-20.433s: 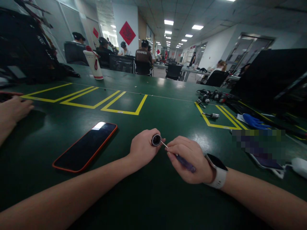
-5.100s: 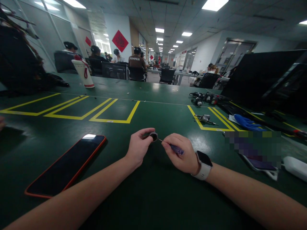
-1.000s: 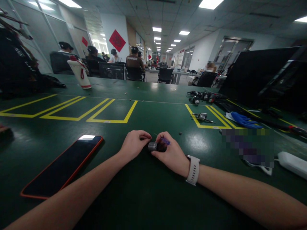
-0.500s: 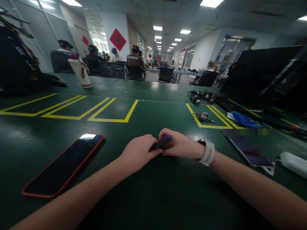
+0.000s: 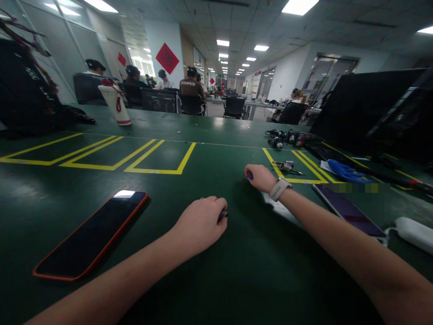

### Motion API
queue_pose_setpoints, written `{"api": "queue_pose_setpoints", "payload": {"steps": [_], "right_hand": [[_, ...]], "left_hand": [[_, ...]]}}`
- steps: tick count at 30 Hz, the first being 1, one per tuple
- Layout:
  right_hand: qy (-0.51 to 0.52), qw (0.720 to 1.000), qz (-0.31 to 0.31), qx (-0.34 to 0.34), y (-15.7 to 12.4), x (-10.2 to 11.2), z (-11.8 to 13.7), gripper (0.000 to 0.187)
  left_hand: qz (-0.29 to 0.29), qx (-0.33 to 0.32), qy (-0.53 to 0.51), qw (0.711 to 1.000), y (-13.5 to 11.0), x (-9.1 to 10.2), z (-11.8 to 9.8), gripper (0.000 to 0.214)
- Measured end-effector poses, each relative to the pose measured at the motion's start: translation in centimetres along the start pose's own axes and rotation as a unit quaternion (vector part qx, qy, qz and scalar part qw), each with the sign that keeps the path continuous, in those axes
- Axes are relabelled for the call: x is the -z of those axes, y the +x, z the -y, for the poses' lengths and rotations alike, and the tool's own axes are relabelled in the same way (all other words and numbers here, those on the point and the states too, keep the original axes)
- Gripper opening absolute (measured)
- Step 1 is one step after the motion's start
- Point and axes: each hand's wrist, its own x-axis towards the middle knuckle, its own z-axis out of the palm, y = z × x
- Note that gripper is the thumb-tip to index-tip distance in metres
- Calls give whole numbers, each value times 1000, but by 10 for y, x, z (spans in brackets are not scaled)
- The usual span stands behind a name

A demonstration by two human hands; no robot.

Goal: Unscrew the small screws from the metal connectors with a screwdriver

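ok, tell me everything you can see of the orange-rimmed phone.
The phone lies flat, screen up, on the green table, left of the left hand. Its screen is dark and glossy, with a bright reflection at the far end. The case shows as a thin, smooth-looking orange rim. It lies slantwise, far end angled right. The left forearm passes beside it, apparently not touching; only the table seems to touch it.

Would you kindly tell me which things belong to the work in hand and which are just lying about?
Belonging, it seems:
dark part in the left hand
purple tool in the right hand
probably the loose metal parts

Apparently lying about:
orange-edged phone
white cup
blue glove
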Motion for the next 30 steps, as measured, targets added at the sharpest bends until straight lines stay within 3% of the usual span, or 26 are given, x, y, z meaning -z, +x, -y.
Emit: {"api": "queue_pose_setpoints", "payload": {"steps": [6, 10, 13, 15, 18, 22, 25, 30], "right_hand": [[179, 979, -92, -14, 22, -24, 13, 9], [292, 952, -83, -42, 9, -28, 22, 12], [352, 932, -67, -56, -9, -23, 30, 22], [380, 921, -57, -59, -22, -19, 35, 27], [409, 910, -33, -57, -38, -17, 44, 29], [426, 904, 9, -39, -46, -20, 55, 26], [411, 911, 30, -5, -46, -24, 58, 25], [356, 933, 56, 13, -47, -25, 57, 25]], "left_hand": [[-16, -4, -1, 1000, -2, 2, 1, 22], [-19, 6, -23, 1000, 1, 10, 4, 21], [-37, 53, -100, 993, 4, 23, 9, 21], [-56, 83, -205, 974, 7, 32, 13, 20], [-91, 140, -349, 922, 10, 43, 18, 18], [-144, 190, -449, 861, 12, 47, 25, 15], [-155, 204, -480, 839, 14, 45, 30, 14], [-145, 208, -502, 827, 16, 41, 32, 15]]}}
